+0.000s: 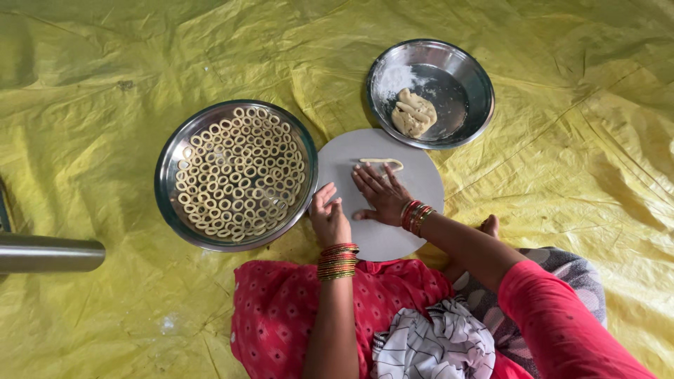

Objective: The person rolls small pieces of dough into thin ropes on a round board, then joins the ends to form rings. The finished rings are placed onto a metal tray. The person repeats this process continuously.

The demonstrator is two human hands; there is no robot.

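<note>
My right hand (pixel 380 194) lies flat, fingers spread, on a round grey board (pixel 421 179), fingertips just short of a thin rope of pale dough (pixel 381 163). At the board's left edge rests my left hand (pixel 328 216), loosely curled and holding nothing I can see. Both wrists wear red and gold bangles. A steel plate (pixel 168 184) to the left holds several small dough rings in rows. Behind the board, a steel bowl (pixel 476 78) holds a lump of dough (pixel 413 112) and some white flour.
Everything sits on a crumpled yellow plastic sheet (pixel 105 91) spread over the floor. A steel cylinder (pixel 49 253) pokes in from the left edge. My red patterned clothing and a black-and-white cloth (pixel 435 344) fill the bottom of the view.
</note>
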